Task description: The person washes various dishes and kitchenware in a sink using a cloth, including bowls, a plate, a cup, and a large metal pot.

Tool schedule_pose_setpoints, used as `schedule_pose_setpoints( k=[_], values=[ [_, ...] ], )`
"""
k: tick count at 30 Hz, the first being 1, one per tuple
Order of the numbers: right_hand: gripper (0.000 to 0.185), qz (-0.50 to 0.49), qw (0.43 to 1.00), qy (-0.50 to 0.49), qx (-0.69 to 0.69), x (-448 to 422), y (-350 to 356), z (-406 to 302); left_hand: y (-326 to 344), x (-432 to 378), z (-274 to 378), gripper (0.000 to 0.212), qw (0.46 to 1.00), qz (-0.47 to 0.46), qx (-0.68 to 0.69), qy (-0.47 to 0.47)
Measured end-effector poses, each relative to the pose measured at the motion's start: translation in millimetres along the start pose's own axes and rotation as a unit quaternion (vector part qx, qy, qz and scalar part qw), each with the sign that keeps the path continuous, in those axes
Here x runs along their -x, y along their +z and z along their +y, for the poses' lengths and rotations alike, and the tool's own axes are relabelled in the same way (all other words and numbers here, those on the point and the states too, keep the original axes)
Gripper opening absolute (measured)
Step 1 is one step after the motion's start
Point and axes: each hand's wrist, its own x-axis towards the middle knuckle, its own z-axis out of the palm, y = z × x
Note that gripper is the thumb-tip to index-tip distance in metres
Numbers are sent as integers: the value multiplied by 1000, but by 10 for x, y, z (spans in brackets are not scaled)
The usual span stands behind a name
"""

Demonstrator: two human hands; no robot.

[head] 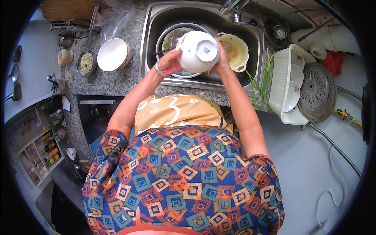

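Note:
A white ceramic bowl (pixel 191 60) with a red pattern is held tilted over the sink, its foot ring facing up towards me. My left hand (pixel 171 62), with a bangle at the wrist, grips its left side, and my right hand (pixel 222 57) grips its right side. Beneath it in the stainless steel sink (pixel 144 58) lies a round metal basin (pixel 160 41) with dishes in it. A cream-coloured pot with two handles (pixel 239 50), holding some murky liquid and green bits, stands at the right. The faucet (pixel 235 14) is at the sink's back edge.
Left of the sink stand white bowls (pixel 113 55), a small metal bowl of pale food (pixel 86 63) and a plastic bag (pixel 114 17). Green onions (pixel 266 79) lie across the sink's right edge. Farther right are a white dish rack (pixel 277 82) with plates and a perforated steamer tray (pixel 315 85).

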Motion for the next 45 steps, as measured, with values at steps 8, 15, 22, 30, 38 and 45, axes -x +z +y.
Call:
schedule_pose_setpoints(
  k=[8,15,22,30,38,45],
  values=[
    [22,137,842,-298,429,43,-362,70,-148,-56,17,43,993,55,-107,11],
    [28,-63,524,-515,676,448,510,321,-155,-148,-58,35,986,123,-103,48],
    [33,-81,832,-78,543,-482,219,-136,18,-53,6,37,981,67,-181,-15],
    [44,87,919,-249,294,47,-33,510,-12,-159,-41,36,991,99,5,84],
    [38,25,452,-519,726,235,651,396,-218,-324,-20,28,993,90,54,48],
    [40,-81,512,-531,670,438,0,281,-33,-248,57,33,986,111,69,108]
  ],
)
